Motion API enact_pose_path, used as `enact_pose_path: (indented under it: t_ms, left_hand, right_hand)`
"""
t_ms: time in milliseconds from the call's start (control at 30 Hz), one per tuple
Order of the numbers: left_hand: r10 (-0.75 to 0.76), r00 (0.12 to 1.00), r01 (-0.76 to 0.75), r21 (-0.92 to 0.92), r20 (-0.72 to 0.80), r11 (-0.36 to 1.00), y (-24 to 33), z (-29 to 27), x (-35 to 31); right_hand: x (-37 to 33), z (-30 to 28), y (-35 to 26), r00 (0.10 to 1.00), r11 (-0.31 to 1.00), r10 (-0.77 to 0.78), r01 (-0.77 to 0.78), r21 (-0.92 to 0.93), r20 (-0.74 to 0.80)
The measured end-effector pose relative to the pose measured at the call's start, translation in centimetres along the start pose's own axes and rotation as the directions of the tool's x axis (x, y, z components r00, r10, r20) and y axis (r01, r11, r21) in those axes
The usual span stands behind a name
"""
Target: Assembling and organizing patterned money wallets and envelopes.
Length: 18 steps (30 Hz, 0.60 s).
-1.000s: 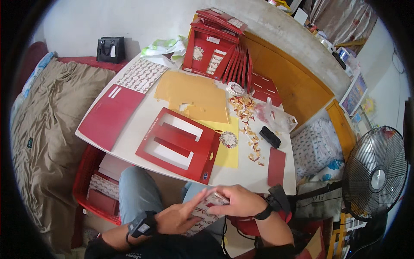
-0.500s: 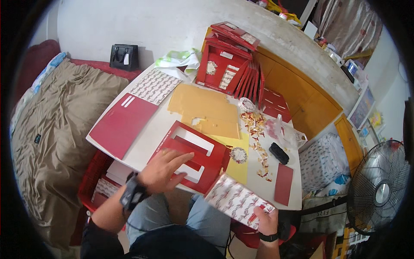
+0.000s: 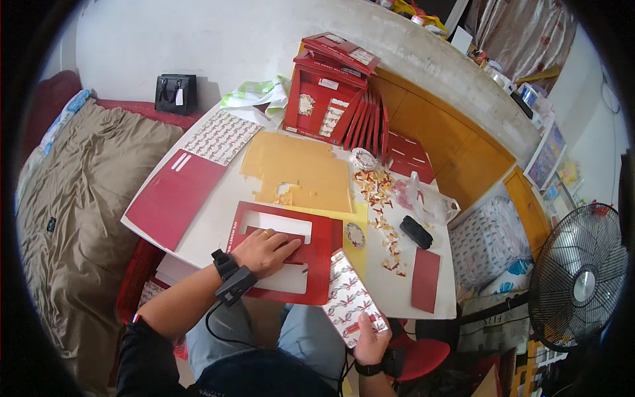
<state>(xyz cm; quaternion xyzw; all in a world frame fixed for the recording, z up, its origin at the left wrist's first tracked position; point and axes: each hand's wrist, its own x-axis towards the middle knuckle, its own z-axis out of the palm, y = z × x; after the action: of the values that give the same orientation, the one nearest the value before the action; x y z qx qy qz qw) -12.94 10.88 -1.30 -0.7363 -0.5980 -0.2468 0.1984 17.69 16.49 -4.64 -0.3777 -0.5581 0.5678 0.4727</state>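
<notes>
A red cardboard sleeve (image 3: 319,264) with two window cutouts lies at the near edge of the table. My left hand (image 3: 266,253) rests flat on the strip between its windows, fingers stretched out. To its right, my right hand (image 3: 372,344) grips the lower corner of a white patterned card piece (image 3: 350,294) printed with red bows; whether it is one piece or a stack I cannot tell. That piece is tilted, its upper end close to the sleeve's right edge. A round floral sticker or label (image 3: 355,235) is just beyond, on a yellow sheet (image 3: 360,215).
Tan adhesive-looking sheets (image 3: 297,172) cover the table's middle. Red sleeves (image 3: 331,99) stand stacked at the back. Small red and yellow scraps (image 3: 377,192), a black pouch (image 3: 416,231) and a red card (image 3: 425,281) lie right; a large red panel (image 3: 175,198) lies left. A fan (image 3: 583,284) stands far right.
My left hand has come down flat onto the red sleeve, which has turned to sit straighter. My right hand has moved left, and the patterned piece is now more upright.
</notes>
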Motion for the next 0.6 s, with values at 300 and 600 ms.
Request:
enact_pose_path:
  t_ms: [300,600]
  left_hand:
    - [0.024,0.997,-0.039,-0.21,-0.07,0.977,1.8,-2.1,-0.4]
    - [0.032,0.998,-0.052,-0.359,-0.062,0.932,4.2,-2.4,0.4]
  right_hand:
    - [2.7,-3.1,-5.7,0.888,0.96,0.267,-0.279,-0.022,0.374]
    - [4.1,-1.5,-6.8,0.769,0.945,0.327,-0.272,-0.181,0.549]
